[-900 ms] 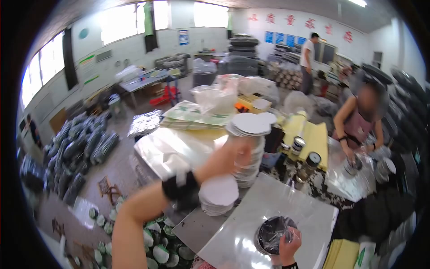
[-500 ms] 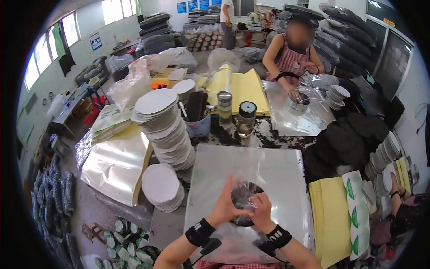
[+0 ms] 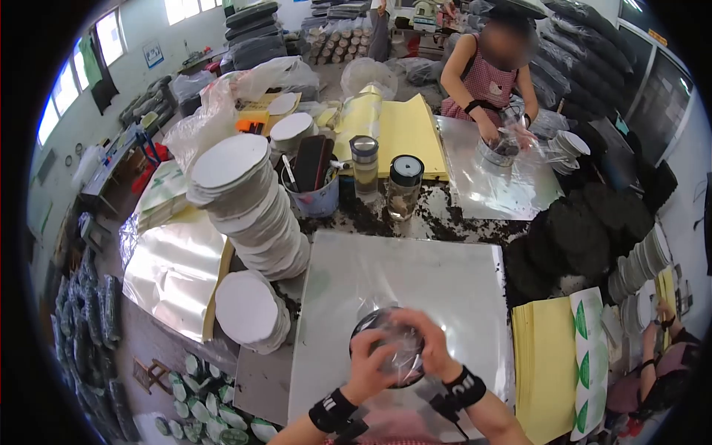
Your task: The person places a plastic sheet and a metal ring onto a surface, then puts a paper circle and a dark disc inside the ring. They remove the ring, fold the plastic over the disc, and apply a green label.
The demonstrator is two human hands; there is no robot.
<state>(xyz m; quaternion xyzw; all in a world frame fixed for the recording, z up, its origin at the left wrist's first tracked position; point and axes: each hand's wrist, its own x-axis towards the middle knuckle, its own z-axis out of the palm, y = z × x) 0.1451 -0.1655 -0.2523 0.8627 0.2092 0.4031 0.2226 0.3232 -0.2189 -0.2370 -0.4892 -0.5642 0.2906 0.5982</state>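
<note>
A dark round disc under clear plastic film (image 3: 400,347) lies on the pale plastic-covered board (image 3: 460,289) in front of me. My left hand (image 3: 371,362) is on its left side, fingers bent and apart over the film. On its upper right, my right hand (image 3: 429,343) curls over the edge with the film beneath its fingers. Both hands touch the wrapped disc. Left of the board are a tall stack of white round discs (image 3: 256,215) and a shorter stack (image 3: 248,308).
Beyond the board stand two lidded jars (image 3: 406,189) and a tub of tools (image 3: 315,199). Dark round cakes (image 3: 575,230) and yellow sheets (image 3: 545,371) are on the right. Across the table a person (image 3: 497,81) handles a ring; another person's arms (image 3: 653,348) show at the right edge.
My left hand has moved from the disc's left edge onto its lower left; my right hand has opened from a pinch and spread over the top right. The camera view has shifted slightly.
</note>
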